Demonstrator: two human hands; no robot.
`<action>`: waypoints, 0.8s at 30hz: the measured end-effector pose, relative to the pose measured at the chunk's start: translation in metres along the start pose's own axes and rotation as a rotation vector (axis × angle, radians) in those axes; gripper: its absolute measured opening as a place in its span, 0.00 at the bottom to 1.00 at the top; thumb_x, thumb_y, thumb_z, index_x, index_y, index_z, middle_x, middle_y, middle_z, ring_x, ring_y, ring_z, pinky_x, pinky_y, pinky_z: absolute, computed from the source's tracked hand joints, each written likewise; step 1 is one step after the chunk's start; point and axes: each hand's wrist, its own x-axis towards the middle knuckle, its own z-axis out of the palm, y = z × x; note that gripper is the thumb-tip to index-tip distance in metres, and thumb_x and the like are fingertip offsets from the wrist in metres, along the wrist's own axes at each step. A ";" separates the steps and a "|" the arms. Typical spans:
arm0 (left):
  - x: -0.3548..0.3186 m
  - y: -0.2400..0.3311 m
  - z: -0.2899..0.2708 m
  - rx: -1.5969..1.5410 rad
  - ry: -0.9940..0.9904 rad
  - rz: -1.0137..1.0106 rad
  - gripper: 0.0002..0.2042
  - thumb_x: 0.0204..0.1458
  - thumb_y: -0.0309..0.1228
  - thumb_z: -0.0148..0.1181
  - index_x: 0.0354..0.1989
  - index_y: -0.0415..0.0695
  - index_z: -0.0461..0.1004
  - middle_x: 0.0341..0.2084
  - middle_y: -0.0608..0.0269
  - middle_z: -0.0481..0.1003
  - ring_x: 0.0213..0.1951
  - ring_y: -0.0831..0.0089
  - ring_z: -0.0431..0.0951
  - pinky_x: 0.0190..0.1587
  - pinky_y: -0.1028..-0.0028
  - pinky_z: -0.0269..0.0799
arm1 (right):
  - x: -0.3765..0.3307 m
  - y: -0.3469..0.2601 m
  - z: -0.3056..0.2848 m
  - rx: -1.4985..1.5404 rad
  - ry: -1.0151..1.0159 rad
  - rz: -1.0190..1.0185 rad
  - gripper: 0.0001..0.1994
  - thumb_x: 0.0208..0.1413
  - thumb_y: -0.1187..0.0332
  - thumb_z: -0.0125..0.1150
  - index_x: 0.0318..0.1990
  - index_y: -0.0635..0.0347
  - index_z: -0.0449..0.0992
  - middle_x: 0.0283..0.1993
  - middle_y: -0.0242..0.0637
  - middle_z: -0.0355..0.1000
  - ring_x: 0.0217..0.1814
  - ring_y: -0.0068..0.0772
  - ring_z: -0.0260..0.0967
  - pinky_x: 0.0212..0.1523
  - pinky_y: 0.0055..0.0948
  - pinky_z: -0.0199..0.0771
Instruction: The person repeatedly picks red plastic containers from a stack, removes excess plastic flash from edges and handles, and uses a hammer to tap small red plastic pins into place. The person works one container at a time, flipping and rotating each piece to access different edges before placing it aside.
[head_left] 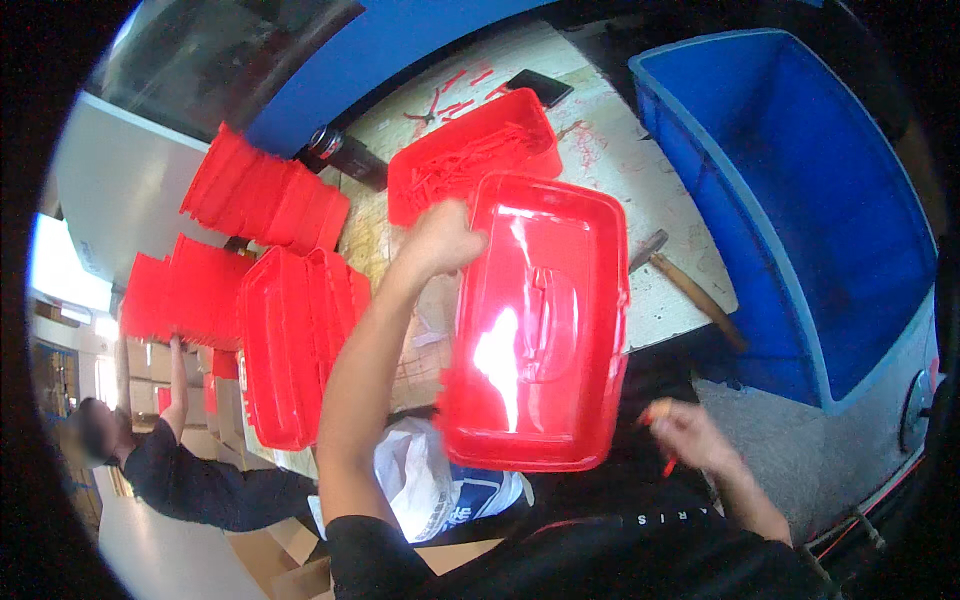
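Observation:
My left hand (443, 240) is closed on the upper left edge of a glossy red plastic lid (580, 300), tilted up before me, with a handle-shaped recess in its middle. To the lid's lower right, apart from it, my right hand (690, 435) is closed with its fingers pinched. Small red and orange bits show at those fingers, too small and blurred to name. Just behind the lid, a red plastic bin (543, 125) holds a heap of thin red plastic strips (465, 165).
Stacked red boxes (265, 195) and red lids (280, 350) line the left. A person (190, 470) reaches up to another red stack (180, 295). The table (640, 150) bears a black bottle (350, 155), a phone (540, 87) and a hammer (690, 290). A large blue bin (720, 180) stands right.

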 end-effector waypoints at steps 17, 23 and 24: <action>-0.062 -0.079 0.084 0.085 0.449 0.125 0.23 0.48 0.32 0.66 0.53 0.39 0.72 0.51 0.43 0.73 0.56 0.49 0.72 0.56 0.58 0.68 | 0.117 -0.136 -0.022 -0.372 0.242 -0.128 0.09 0.67 0.66 0.50 0.48 0.60 0.72 0.26 0.25 0.64 0.25 0.18 0.59 0.25 0.24 0.62; 0.004 -0.046 0.088 0.041 0.395 0.763 0.17 0.52 0.33 0.63 0.50 0.41 0.74 0.49 0.49 0.74 0.52 0.51 0.73 0.54 0.57 0.69 | 0.140 -0.109 -0.004 0.306 0.363 -0.283 0.10 0.70 0.64 0.46 0.50 0.57 0.70 0.27 0.27 0.62 0.23 0.17 0.58 0.23 0.21 0.60; 0.013 -0.043 0.093 0.047 0.248 0.711 0.16 0.53 0.34 0.62 0.49 0.42 0.75 0.46 0.50 0.76 0.49 0.51 0.75 0.52 0.56 0.71 | 0.132 -0.098 0.002 0.311 0.443 -0.301 0.10 0.70 0.64 0.46 0.50 0.57 0.70 0.26 0.27 0.62 0.22 0.17 0.58 0.22 0.21 0.60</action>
